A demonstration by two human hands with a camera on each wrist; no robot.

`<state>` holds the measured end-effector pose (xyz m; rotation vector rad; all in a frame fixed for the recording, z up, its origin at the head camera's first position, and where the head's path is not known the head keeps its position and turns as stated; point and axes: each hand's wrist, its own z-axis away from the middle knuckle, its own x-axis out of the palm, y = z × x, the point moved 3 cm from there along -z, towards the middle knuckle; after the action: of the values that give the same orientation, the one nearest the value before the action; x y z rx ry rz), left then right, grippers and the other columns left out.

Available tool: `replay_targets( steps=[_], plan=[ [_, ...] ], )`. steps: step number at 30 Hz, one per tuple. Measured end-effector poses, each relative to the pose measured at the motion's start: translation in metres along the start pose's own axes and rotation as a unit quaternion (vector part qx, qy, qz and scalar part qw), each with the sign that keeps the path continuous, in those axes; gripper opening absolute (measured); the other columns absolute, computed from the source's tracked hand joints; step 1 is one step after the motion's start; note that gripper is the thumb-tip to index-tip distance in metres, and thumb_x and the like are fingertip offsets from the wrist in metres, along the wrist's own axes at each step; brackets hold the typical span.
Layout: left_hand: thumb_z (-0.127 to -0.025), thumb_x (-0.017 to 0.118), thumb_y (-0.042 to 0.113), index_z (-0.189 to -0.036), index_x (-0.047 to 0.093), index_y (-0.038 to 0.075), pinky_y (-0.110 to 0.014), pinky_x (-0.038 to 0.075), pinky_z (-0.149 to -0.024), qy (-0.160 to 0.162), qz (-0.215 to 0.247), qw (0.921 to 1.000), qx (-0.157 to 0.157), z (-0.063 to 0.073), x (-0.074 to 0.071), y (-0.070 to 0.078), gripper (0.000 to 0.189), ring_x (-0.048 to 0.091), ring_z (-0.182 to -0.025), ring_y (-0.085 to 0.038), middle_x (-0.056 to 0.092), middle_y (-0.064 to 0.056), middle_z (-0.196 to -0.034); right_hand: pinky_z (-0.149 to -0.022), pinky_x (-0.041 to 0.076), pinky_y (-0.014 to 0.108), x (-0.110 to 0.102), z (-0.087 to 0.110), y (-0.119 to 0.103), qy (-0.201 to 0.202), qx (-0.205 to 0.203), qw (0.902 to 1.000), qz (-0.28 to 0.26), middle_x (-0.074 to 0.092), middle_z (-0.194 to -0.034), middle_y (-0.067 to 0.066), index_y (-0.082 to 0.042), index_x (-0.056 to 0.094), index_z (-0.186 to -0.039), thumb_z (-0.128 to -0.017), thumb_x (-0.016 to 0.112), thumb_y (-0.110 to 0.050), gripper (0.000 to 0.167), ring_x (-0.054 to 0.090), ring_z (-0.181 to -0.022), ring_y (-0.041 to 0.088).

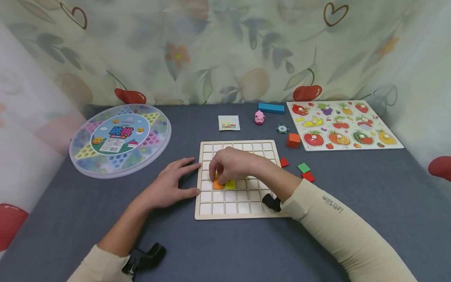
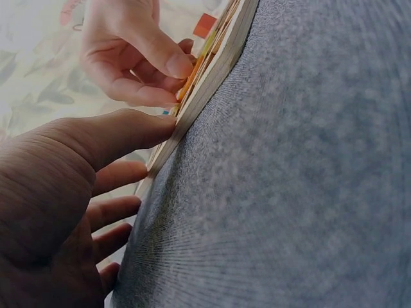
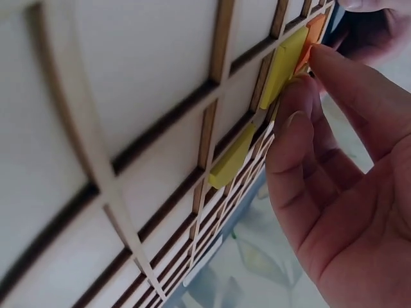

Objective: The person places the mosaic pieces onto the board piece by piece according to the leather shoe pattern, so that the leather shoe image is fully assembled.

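My right hand (image 1: 230,164) reaches over a wooden grid board (image 1: 230,216), its curled thumb and fingers pinching a mostly hidden yellow tile. The thumb tip is at the edge of an orange tile (image 1: 218,186) lying in one cell. Right beside that sits another yellow tile (image 1: 230,185). In the right wrist view a further yellow tile (image 3: 232,157) lies diagonally off from them. My left hand (image 1: 170,184) rests at the board's left edge; its spread, nearly straight fingers and thumb touch the rim, as the left wrist view also shows.
Right of the board lie red tiles (image 1: 308,177), a green tile (image 1: 303,168) and an orange cube (image 1: 294,140). Behind are a pattern card (image 1: 229,123), a pink pig (image 1: 259,117), a chip (image 1: 282,129), a blue block (image 1: 271,108) and a fruit puzzle (image 1: 327,148). A round game box (image 1: 158,152) stands left.
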<state>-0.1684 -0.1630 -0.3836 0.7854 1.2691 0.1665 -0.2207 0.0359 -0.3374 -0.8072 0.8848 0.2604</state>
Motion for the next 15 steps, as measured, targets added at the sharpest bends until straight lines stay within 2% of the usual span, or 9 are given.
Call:
replay_targets(
  steps=[9, 15],
  plan=[
    [-0.093, 0.074, 0.041, -0.157, 0.048, 0.018, -0.072, 0.025, -0.116, -0.001, 0.0, 1.0, 0.003, 0.0, 0.0, 0.001, 0.072, 0.025, -0.153, -0.043, 0.033, -0.015, -0.167, -0.077, 0.049, 0.028, 0.003, 0.002, -0.001, 0.016, -0.014, 0.9995, 0.021, 0.07, -0.095, 0.0, -0.019, 0.08, -0.097, -0.092, 0.078, -0.012, 0.009, 0.06, -0.087, 0.018],
    [-0.093, 0.074, 0.041, -0.157, 0.047, 0.019, -0.072, 0.025, -0.116, -0.002, 0.0, 1.0, 0.003, 0.0, 0.001, 0.0, 0.072, 0.024, -0.153, -0.043, 0.032, -0.015, -0.167, -0.075, 0.05, 0.029, -0.003, 0.011, 0.002, 0.029, -0.022, 0.9991, 0.022, 0.07, -0.091, -0.001, -0.018, 0.079, -0.101, -0.092, 0.077, -0.014, 0.011, 0.06, -0.086, 0.017]
  ],
)
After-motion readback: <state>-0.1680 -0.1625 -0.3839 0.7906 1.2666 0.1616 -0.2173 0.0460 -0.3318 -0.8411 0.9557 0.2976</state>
